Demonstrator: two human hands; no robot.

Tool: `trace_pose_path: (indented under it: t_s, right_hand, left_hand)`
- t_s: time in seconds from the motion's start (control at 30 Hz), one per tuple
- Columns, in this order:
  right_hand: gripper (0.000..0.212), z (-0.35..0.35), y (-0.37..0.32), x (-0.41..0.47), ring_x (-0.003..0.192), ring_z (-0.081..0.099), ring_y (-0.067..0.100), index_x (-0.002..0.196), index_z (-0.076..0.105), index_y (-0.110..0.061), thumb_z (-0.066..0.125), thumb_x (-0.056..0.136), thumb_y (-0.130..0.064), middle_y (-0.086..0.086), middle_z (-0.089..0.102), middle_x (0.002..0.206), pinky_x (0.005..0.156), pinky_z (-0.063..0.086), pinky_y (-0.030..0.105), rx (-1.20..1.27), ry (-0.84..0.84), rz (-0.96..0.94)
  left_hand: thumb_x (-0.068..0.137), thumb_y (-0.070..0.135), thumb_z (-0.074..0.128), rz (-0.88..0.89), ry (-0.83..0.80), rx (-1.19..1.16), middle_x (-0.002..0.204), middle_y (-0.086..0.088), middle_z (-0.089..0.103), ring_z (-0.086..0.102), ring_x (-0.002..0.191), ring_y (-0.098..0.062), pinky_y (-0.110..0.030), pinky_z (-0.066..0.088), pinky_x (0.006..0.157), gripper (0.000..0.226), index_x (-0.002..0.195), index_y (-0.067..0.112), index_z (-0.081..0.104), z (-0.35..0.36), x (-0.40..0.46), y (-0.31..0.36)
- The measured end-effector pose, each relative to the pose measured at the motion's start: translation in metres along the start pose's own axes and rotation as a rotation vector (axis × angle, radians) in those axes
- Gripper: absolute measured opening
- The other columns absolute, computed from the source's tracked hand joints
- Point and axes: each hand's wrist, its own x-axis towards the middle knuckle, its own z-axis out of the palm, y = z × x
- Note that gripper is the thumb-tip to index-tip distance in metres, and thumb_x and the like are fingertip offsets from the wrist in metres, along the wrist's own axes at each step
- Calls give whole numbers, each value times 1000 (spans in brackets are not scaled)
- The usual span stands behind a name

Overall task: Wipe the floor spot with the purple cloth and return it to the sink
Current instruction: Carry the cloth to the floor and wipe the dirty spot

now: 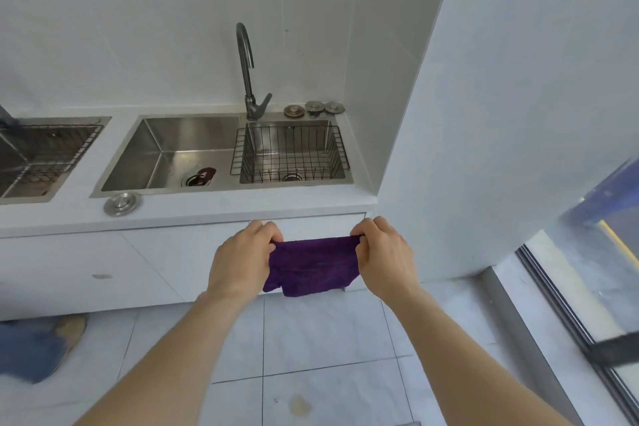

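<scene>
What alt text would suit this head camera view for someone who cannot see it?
Both hands, left and right, stretch a purple cloth before a steel sink. A brownish spot marks the tiled floor below.

A deep purple terry cloth (pixel 313 266) hangs before plain white cabinet fronts (pixel 103 263). The brushed steel double sink (pixel 173 149) is silver-grey, with a dark wire grid basket (pixel 290 152). The pale grey marbled floor tiles (pixel 311 332) carry a yellowish-brown spot (pixel 299 405).
</scene>
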Motion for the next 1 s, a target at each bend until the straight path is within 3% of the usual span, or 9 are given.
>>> trace_pose_path:
  t_s: [0.43,0.67,0.8,1.0]
  right_hand:
    - [23,143,17,-92,84,56,26,107,62,-18,47,96,-5,1,60,99,72,47,37,-19,-175,146]
    - [24,251,41,-143,82,56,27,107,63,-18,47,96,-4,-1,59,99,66,47,38,-1,-209,253]
    - [23,309,61,-184,75,55,27,105,65,-18,52,95,-1,-1,59,95,61,39,32,21,-228,280]
    - [26,400,108,-250,77,55,24,105,63,-19,54,92,1,-3,58,96,62,42,33,22,-314,327]
  left_hand:
    - [99,16,51,-59,-207,-92,101,13,61,61,87,-19,-36,50,72,19,103,30,63,122,-65,-103]
    - [100,16,52,-59,-316,-117,96,11,61,60,82,-18,-38,52,70,18,102,29,63,216,-102,-171]
    - [101,16,53,-98,-364,-127,98,12,62,61,83,-16,-34,50,68,18,106,29,64,271,-141,-202]
    - [100,15,53,-121,-468,-108,98,13,62,61,84,-15,-32,50,69,19,107,29,64,370,-202,-242]
